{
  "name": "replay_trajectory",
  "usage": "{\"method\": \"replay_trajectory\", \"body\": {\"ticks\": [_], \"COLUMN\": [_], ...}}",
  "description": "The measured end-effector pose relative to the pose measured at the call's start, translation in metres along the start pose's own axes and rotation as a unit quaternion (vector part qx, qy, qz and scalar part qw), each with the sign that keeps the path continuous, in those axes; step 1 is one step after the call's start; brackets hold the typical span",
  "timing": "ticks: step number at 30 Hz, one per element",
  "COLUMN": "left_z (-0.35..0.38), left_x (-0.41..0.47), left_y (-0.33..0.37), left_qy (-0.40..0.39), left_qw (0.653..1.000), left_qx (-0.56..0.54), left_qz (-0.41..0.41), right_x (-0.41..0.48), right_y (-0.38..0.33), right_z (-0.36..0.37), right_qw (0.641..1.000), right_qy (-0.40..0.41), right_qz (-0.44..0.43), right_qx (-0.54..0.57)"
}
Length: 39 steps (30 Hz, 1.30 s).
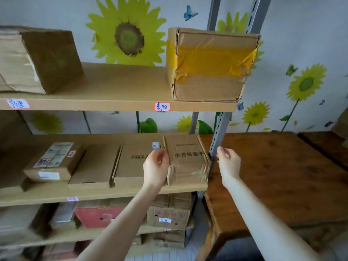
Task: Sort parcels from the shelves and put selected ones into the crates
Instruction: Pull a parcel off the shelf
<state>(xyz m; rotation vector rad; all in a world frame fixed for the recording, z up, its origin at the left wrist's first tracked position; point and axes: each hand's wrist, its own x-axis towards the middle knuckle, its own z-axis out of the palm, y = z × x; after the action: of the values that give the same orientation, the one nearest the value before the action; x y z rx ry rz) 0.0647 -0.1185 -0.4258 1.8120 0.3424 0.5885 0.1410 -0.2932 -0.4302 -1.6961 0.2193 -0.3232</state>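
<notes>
ok so the box (pixel 188 161) sits at the right end of the middle shelf (pixel 94 194), right up at its front edge, printed top facing up and crinkly clear tape across its near half. Left hand (pixel 155 165) has its fingers curled onto the box's left side, gripping it there. Right hand (pixel 228 161) is just past the box's right side, next to the metal post (pixel 220 132), fingers loosely bent and holding nothing, not touching the box as far as I can see. Left of the box there's a flat carton (pixel 135 162) lying touching it, then a labelled parcel (pixel 54 161) further along. Top shelf (pixel 113 85) has a yellow-taped box (pixel 212 66) at its right end. Wooden table (pixel 282 176) stands just right of the shelf
</notes>
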Motion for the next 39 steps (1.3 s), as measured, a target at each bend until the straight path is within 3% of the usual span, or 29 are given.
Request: {"method": "replay_trajectory", "body": {"ticks": [5, 10, 13, 16, 19, 21, 23, 25, 28, 34, 39], "left_z": [0.014, 0.029, 0.029, 0.018, 0.004, -0.006, -0.015, -0.023, -0.029, -0.022, -0.01], "left_x": [0.021, 0.03, 0.03, 0.033, 0.035, 0.038, 0.041, 0.042, 0.043, 0.035, 0.036], "left_y": [-0.043, -0.055, -0.045, -0.038, -0.033, -0.029, -0.024, -0.022, -0.022, -0.014, -0.014], "left_qy": [-0.09, -0.139, -0.104, -0.088, -0.067, -0.057, -0.092, -0.129, -0.122, -0.101, -0.082], "left_qw": [0.982, 0.98, 0.985, 0.969, 0.975, 0.983, 0.971, 0.952, 0.939, 0.951, 0.963], "left_qx": [0.128, 0.09, -0.07, -0.206, -0.2, -0.13, -0.142, -0.204, -0.268, -0.255, -0.215], "left_qz": [-0.11, -0.114, -0.117, -0.104, -0.075, -0.114, -0.167, -0.19, -0.176, -0.143, -0.143], "right_x": [0.005, 0.008, 0.005, -0.004, -0.014, -0.019, -0.022, -0.022, -0.019, -0.009, -0.001], "right_y": [0.039, 0.047, 0.034, 0.02, 0.012, 0.014, 0.021, 0.028, 0.035, 0.032, 0.037], "right_z": [0.019, 0.025, 0.02, 0.019, 0.019, 0.02, 0.021, 0.022, 0.026, 0.037, 0.033], "right_qw": [0.992, 0.988, 0.994, 0.985, 0.971, 0.962, 0.955, 0.961, 0.979, 0.97, 0.966], "right_qy": [-0.037, -0.05, 0.003, 0.033, 0.032, 0.014, -0.013, -0.049, -0.113, -0.194, -0.188], "right_qz": [0.089, 0.104, 0.111, 0.14, 0.137, 0.14, 0.141, 0.137, 0.13, 0.144, 0.176], "right_qx": [-0.085, -0.107, -0.023, 0.098, 0.191, 0.234, 0.262, 0.237, 0.11, 0.032, 0.004]}}
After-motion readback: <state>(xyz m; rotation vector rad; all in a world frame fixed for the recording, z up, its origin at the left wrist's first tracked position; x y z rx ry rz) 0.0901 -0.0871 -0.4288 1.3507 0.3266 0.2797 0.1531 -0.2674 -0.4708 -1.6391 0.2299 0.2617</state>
